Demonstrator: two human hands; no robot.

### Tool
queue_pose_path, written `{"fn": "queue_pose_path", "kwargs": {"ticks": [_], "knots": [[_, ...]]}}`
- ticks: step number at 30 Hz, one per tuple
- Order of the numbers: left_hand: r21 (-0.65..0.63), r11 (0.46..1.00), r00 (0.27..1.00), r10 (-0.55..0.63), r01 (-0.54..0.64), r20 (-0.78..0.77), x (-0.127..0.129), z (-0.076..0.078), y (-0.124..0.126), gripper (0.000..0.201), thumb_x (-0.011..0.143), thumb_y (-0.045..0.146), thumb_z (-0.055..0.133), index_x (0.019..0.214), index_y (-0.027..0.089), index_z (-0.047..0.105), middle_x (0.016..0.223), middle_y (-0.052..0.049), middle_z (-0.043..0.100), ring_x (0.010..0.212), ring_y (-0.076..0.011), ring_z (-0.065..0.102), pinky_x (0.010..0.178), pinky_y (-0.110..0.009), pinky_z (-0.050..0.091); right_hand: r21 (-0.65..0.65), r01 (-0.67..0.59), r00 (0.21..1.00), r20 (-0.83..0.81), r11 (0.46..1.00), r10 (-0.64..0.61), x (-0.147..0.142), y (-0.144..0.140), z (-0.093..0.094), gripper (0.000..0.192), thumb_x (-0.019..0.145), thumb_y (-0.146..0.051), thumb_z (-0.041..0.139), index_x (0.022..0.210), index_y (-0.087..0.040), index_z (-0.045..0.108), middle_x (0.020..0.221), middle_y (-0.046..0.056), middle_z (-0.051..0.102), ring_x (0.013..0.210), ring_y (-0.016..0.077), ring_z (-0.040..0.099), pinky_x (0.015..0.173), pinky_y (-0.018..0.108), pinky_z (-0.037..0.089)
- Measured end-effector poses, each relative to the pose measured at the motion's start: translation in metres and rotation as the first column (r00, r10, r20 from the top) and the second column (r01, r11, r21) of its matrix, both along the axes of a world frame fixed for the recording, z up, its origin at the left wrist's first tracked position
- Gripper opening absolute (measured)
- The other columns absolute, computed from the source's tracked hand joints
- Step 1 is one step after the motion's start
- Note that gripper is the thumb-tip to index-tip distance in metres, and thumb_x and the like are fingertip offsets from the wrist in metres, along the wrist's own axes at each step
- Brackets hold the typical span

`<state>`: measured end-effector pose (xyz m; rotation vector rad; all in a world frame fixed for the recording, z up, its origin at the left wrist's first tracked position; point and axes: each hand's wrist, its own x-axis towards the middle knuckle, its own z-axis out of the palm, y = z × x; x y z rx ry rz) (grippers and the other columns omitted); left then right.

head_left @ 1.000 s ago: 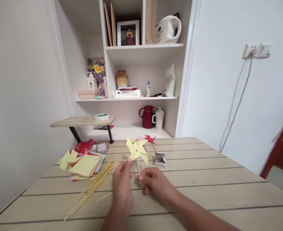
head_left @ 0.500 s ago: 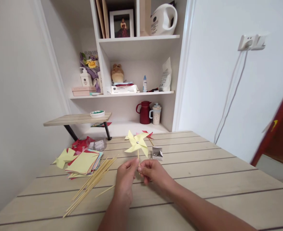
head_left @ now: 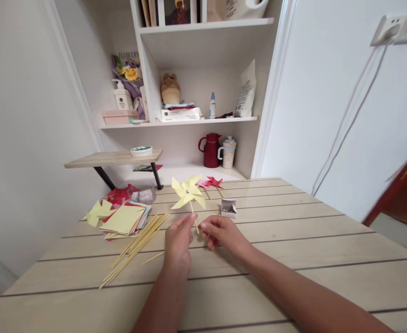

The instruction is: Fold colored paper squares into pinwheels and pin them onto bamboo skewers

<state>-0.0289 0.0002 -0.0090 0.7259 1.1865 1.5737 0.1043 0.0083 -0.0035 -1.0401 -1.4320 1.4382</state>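
A yellow paper pinwheel [head_left: 189, 192] on a thin wooden stick stands up in front of me, with a small shiny pin at its centre. My left hand [head_left: 179, 238] is closed, pinching the stick between thumb and forefinger. Below the pinch, the stick's lower end pokes out. Just to the right of it, my right hand [head_left: 222, 236] has its fingers curled and pressed together, a small gap from the stick. No object shows in its fingertips. Left of my left hand lies a bundle of thin wooden sticks [head_left: 137, 245], and one loose stick [head_left: 153, 257] rests nearby.
Stacked coloured paper squares [head_left: 123, 219], a folded yellow paper piece [head_left: 98, 212] and red paper pieces [head_left: 122, 194] lie at the left. A small open box [head_left: 228, 208] sits beyond my right hand. Red [head_left: 215, 182] and pink [head_left: 203, 184] pinwheels lie behind. A low stand [head_left: 109, 159] rises at the back left.
My right hand has come off the lower stick, opening a small gap. The pinwheel now tilts left in my left hand. The camera view has dipped, showing the pink pinwheel more fully.
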Motion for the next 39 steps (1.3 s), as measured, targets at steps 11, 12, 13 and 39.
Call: {"fn": "queue_pose_path", "kwargs": {"ticks": [11, 12, 13, 39], "knots": [[-0.023, 0.998, 0.998, -0.052, 0.053, 0.026, 0.006, -0.006, 0.001, 0.061, 0.047, 0.050, 0.091, 0.086, 0.007, 0.073, 0.048, 0.006, 0.047, 0.044, -0.0040, 0.030, 0.044, -0.020, 0.020, -0.001, 0.044, 0.997, -0.071, 0.999, -0.044, -0.013, 0.005, -0.010, 0.019, 0.061, -0.030, 0.073, 0.062, -0.016, 0.061, 0.052, -0.004, 0.059, 0.040, 0.0072, 0.048, 0.042, 0.021, 0.034], [-0.020, 0.998, 0.998, -0.060, 0.061, 0.022, 0.006, -0.007, 0.002, 0.061, 0.047, 0.051, 0.090, 0.086, 0.007, 0.073, 0.048, 0.006, 0.047, 0.044, -0.0041, 0.029, 0.044, -0.020, 0.020, 0.000, 0.050, 0.996, -0.073, 0.999, -0.050, -0.013, 0.006, -0.011, 0.019, 0.061, -0.031, 0.072, 0.062, -0.016, 0.060, 0.052, -0.004, 0.058, 0.040, 0.0073, 0.048, 0.042, 0.021, 0.034], [-0.015, 0.998, 0.998, -0.067, 0.068, 0.017, 0.006, -0.008, 0.002, 0.061, 0.048, 0.051, 0.090, 0.086, 0.007, 0.073, 0.048, 0.007, 0.045, 0.044, -0.0041, 0.029, 0.044, -0.020, 0.020, 0.000, 0.054, 0.996, -0.072, 0.999, -0.054, -0.013, 0.006, -0.011, 0.019, 0.062, -0.031, 0.072, 0.061, -0.016, 0.059, 0.051, -0.004, 0.058, 0.040, 0.0074, 0.048, 0.043, 0.022, 0.034], [-0.062, 0.983, 0.984, -0.175, 0.174, -0.016, 0.009, -0.013, 0.000, 0.066, 0.056, 0.066, 0.078, 0.089, 0.009, 0.073, 0.048, 0.012, 0.024, 0.045, -0.0062, 0.020, 0.046, -0.024, 0.017, 0.026, 0.424, 0.662, 0.673, 0.905, -0.329, 0.139, 0.141, 0.039, 0.018, 0.091, -0.025, 0.064, 0.082, -0.010, 0.065, 0.075, 0.005, 0.069, 0.060, 0.0114, 0.063, 0.057, 0.024, 0.051]]}}
